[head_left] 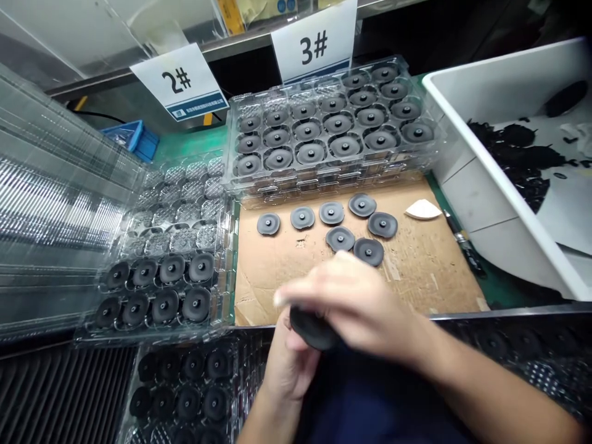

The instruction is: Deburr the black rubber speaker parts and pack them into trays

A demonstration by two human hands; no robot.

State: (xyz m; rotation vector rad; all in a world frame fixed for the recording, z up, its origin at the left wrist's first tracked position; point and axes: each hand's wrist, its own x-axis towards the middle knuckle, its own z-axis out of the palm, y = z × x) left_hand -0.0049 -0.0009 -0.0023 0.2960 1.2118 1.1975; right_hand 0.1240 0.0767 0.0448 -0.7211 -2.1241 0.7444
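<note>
Both hands meet at the near edge of the cardboard sheet (430,265). My left hand (289,367) comes up from below and holds a black rubber disc (312,328) from underneath. My right hand (356,302) lies over the disc from the right, fingers curled on its top; it is blurred by motion. Several grey-black discs (340,237) lie loose on the cardboard just beyond the hands.
A full clear tray (333,123) of discs stands behind the cardboard under a "3#" sign (314,46). A partly filled tray (166,246) sits left, below a "2#" sign (180,80). A white bin (504,172) with black scraps is at right. More trays (185,388) lie near left.
</note>
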